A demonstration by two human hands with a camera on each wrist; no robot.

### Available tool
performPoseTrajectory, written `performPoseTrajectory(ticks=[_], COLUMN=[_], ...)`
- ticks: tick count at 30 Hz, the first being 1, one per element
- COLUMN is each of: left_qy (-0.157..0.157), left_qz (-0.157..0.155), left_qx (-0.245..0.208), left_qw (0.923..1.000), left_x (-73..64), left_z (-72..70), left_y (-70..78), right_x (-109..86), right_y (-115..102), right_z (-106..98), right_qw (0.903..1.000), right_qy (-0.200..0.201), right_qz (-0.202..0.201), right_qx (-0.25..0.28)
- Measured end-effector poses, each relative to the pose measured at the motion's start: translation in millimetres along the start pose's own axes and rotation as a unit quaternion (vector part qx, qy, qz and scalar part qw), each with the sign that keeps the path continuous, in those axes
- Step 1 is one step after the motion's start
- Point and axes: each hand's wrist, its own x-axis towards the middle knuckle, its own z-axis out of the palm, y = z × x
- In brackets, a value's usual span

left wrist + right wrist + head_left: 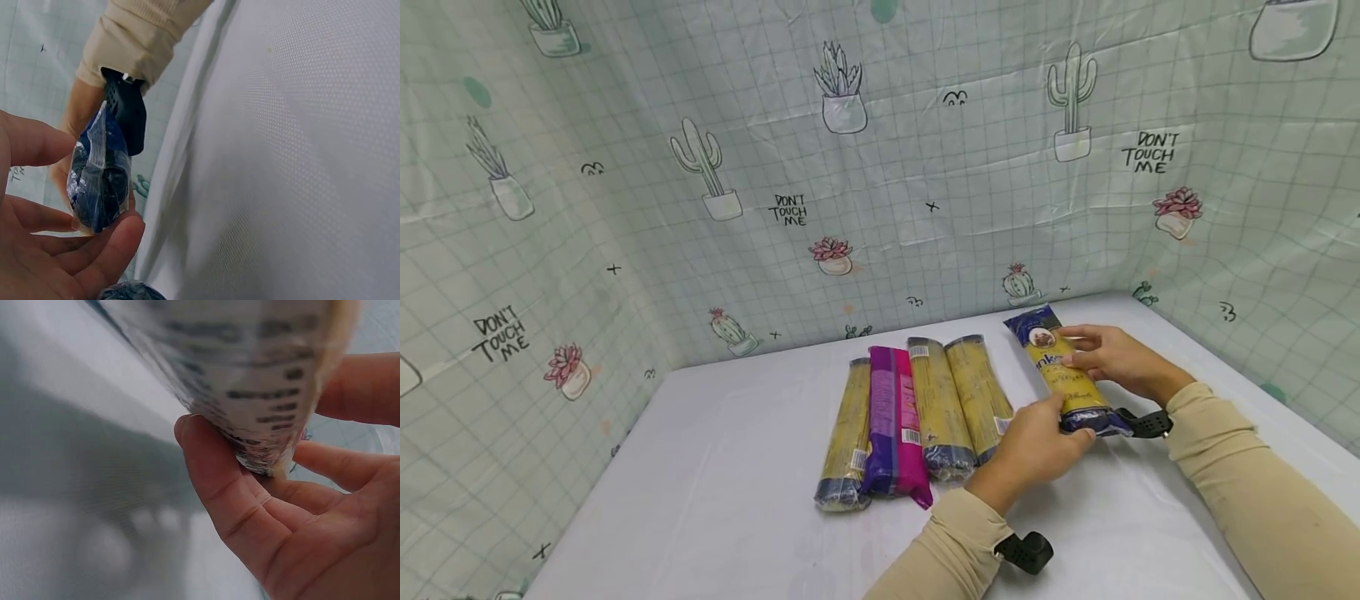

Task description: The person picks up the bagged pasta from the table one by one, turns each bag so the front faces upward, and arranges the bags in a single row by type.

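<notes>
At frame right, the left hand (1037, 443) and right hand (1116, 362) are gripping a yellow packet (1072, 388) by end and side (presumably for steadiness).

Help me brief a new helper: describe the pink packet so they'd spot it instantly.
On the white table in the head view, four long packets lie side by side. The pink packet is second from the left. It alone is pink and purple; its neighbours are mostly yellow.
</notes>
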Motion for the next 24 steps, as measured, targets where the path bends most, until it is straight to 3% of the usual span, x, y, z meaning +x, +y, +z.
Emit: performPoseTrajectory(ticks=[8, 16, 24], left_qy=[-0.011, -0.066, -0.075], left_qz=[0.021, 0.017, 0.045], left_qx=[0.016, 0.028, 0.043], left_qw=[0.9996, 0.9972, 0.9953], left_x=[0.4, 0.5, 1.0], left_z=[0.9, 0.3, 1.2], left_y=[-1.8, -0.8, -2.7], right_x=[2.9, 0.1, 1.2], right_y=[7, 8, 12], right_z=[1, -2, -5], right_qw=[0.9993, 0.9976, 0.9963], right_qy=[0.002, 0.009, 0.011], right_qz=[0.028, 0.042, 0.050], right_qx=[-0.025, -0.055, -0.069])
